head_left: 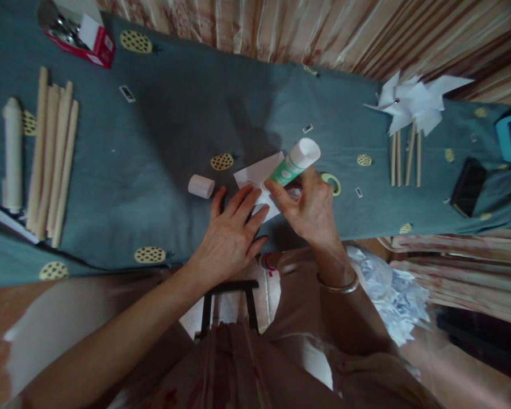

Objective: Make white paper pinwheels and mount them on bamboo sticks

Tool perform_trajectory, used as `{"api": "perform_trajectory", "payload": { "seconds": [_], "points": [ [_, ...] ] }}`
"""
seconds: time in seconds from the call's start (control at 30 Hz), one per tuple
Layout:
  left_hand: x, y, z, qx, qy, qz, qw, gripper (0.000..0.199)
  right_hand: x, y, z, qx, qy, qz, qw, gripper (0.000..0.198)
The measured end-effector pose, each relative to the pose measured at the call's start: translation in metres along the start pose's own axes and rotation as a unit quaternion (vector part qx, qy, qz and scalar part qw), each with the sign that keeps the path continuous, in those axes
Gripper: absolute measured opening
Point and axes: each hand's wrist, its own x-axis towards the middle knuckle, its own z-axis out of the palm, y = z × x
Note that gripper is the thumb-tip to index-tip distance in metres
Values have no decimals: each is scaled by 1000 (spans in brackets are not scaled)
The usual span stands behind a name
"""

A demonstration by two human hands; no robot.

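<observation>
A large glue stick [290, 163], white with a green label, is in the grip of my right hand [313, 204]. It tilts with its base up and right, and its lower end meets a folded white paper piece [262, 170]. My left hand [229, 241] lies flat with fingers spread, its fingertips pressing the paper to the table. To the left of that hand, a white cap [201, 186] rests on its side. Behind my right hand a roll of pale green tape [332, 184] partly shows. The glue tip itself is hidden by my fingers.
Several wooden sticks [53, 162] and a pale rolled tube [12, 156] lie at the left. A red box of metal pieces [83, 40] stands back left. White paper pinwheels [409, 102] on sticks and a dark phone [468, 187] are at the right. Below sits a bag of paper scraps [394, 292].
</observation>
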Motion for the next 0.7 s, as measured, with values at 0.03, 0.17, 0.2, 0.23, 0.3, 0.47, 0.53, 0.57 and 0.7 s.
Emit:
{"api": "perform_trajectory", "payload": {
  "seconds": [0.03,0.17,0.2,0.23,0.3,0.47,0.53,0.57,0.7],
  "points": [
    [0,0,0,2,3,1,1000,45,0,-1,0,-1,-4,1,1000,20],
    [0,0,1,8,10,5,1000,46,-2,-1,-1,-14,-11,1,1000,22],
    [0,-1,1,10,9,6,1000,46,-3,0,-1,-17,-12,1,1000,22],
    [0,-1,1,11,8,7,1000,46,-3,0,-2,-17,-14,1,1000,23],
    [0,-1,1,11,4,7,1000,46,-4,2,-2,-13,-18,-3,1000,22],
    [0,-1,-2,-18,-15,-3,1000,45,-6,6,-3,-8,-15,-23,1000,19],
    [0,-2,-3,-20,-18,-3,1000,45,-7,7,-3,-9,-9,-25,1000,19],
    [0,-2,-3,-17,-18,-1,1000,45,-7,8,-4,-11,-7,-25,1000,20],
    [0,-3,-3,-12,-19,3,1000,45,-7,11,-3,-24,12,-23,999,23]
  ]
}}
